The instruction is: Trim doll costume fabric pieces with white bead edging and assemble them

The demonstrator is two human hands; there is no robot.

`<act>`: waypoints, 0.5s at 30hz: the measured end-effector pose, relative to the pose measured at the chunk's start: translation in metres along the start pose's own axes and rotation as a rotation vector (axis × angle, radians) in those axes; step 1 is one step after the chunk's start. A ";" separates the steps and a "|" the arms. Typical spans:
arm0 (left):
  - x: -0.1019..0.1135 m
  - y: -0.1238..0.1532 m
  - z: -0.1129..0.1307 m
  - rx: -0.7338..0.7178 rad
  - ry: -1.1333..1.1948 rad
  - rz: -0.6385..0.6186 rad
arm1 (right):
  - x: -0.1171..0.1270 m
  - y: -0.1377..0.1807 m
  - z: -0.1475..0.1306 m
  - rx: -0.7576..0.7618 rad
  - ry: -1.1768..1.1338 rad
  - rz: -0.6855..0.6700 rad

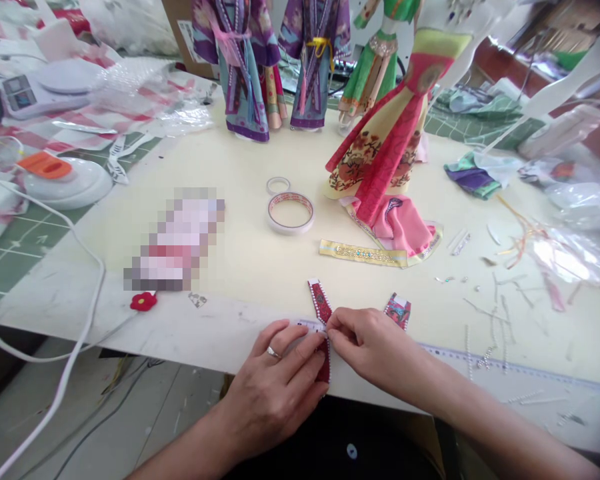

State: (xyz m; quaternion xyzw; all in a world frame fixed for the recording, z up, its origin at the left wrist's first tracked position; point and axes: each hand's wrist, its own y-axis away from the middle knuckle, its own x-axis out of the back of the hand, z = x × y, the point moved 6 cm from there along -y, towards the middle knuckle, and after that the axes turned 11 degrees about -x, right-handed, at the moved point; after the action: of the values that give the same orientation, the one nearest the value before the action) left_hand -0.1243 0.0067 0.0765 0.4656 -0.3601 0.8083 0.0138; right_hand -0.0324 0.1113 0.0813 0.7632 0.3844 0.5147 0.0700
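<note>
A dark red fabric strip trimmed with small white beads (321, 301) lies bent at the table's front edge. My left hand (283, 377), with a ring on one finger, holds its lower part, fingers across it and thumb near the bottom end. At the strip's beaded edge my right hand (363, 333) pinches with thumb and forefinger; what is between the fingertips is too small to make out. A short piece of ruler (311, 325) shows beside the left fingertips. Just beyond my right wrist is a patterned red and blue beaded piece (398, 309).
Tape rolls (291, 213), a yellow trimmed band (363, 253) and pink cloth (405, 227) lie farther back. Dressed doll figures (247, 80) stand behind, one in a red gown (380, 147). A long ruler (505, 371) and loose bead strands (469, 350) lie right. A white cable (97, 300) crosses left.
</note>
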 end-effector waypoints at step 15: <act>-0.001 -0.002 0.000 0.000 -0.010 -0.014 | 0.000 0.005 0.005 0.063 -0.055 0.136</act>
State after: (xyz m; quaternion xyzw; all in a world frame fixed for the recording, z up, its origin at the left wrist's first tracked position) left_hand -0.1230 0.0078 0.0770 0.4720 -0.3569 0.8059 0.0178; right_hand -0.0253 0.1094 0.0816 0.8032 0.3455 0.4847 0.0215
